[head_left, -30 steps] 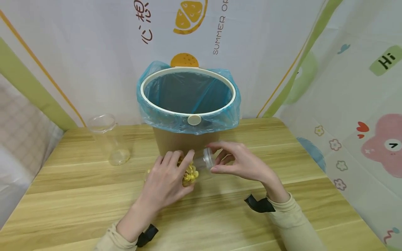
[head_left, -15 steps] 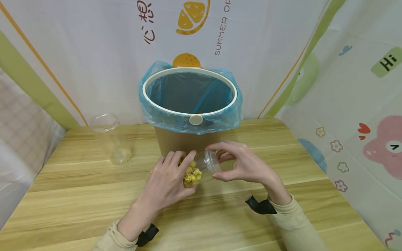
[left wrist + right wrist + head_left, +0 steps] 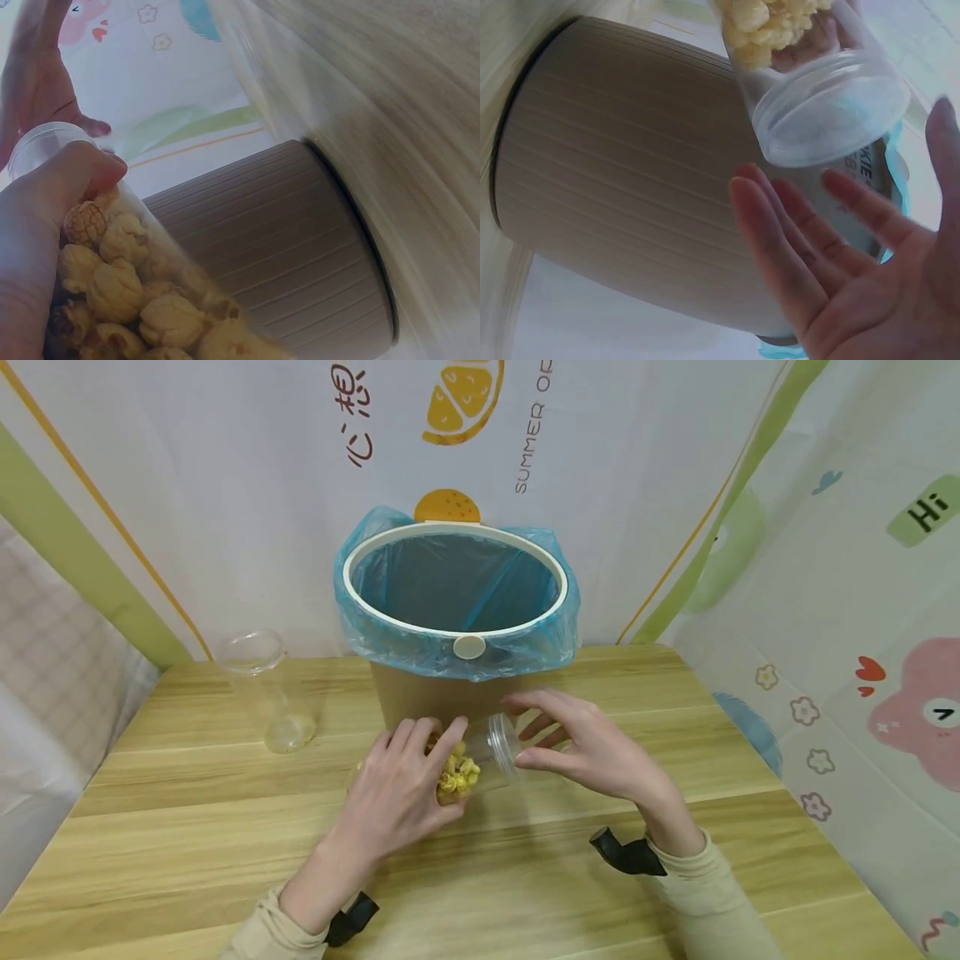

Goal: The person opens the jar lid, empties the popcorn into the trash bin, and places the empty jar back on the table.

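Observation:
A clear plastic jar of popcorn [image 3: 458, 776] lies tilted on its side, its lidded end toward the right. My left hand [image 3: 397, 785] grips the jar round its body, the fingers over the top and the thumb on the near side. The translucent screw lid [image 3: 832, 112] is on the jar's mouth. Beside it my right hand [image 3: 585, 743] has its fingers spread and loosely bent; in the right wrist view they stand apart from the lid. Popcorn [image 3: 127, 292] fills the lower part of the jar, partly covered by the left hand.
Behind the hands stands a brown bin [image 3: 427, 693] lined with a blue bag [image 3: 375, 639] under a white rim. A tall clear cup [image 3: 258, 693] stands upright at the left on the wooden table [image 3: 187, 827]. Printed cloth hangs behind and at the right.
Half a second ago my right fingers were round the lid; now they have moved off it, slightly right and up. The left hand keeps its grip on the jar.

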{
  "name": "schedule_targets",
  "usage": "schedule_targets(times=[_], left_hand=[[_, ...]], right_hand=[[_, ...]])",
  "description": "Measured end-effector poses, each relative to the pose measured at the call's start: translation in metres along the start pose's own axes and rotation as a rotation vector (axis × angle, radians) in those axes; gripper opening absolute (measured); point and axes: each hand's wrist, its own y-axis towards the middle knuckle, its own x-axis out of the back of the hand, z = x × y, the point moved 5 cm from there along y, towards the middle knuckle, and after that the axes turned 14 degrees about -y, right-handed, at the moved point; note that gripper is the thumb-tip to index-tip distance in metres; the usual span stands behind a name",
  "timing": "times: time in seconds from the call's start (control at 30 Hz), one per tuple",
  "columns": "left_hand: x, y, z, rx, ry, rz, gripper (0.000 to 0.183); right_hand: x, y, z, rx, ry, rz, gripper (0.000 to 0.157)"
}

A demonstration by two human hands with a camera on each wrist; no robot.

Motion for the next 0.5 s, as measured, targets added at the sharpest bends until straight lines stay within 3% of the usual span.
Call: schedule_targets(times=[0.13, 0.27, 0.5], left_hand=[[0.0010, 0.0005, -0.0003, -0.019, 0.034, 0.011, 0.092], [0.0025, 0.0008, 0.0001, -0.023, 0.052, 0.019, 0.094], [0.0051, 0.0004, 0.0010, -0.010, 0.039, 0.025, 0.090]], right_hand=[[-0.0037, 0.0029, 0.0007, -0.083, -0.032, 0.015, 0.055], [-0.0055, 0.0041, 0.0016, -0.101, 0.002, 0.028, 0.055], [-0.0040, 0.0005, 0.0059, 0.029, 0.000, -0.003, 0.065]])
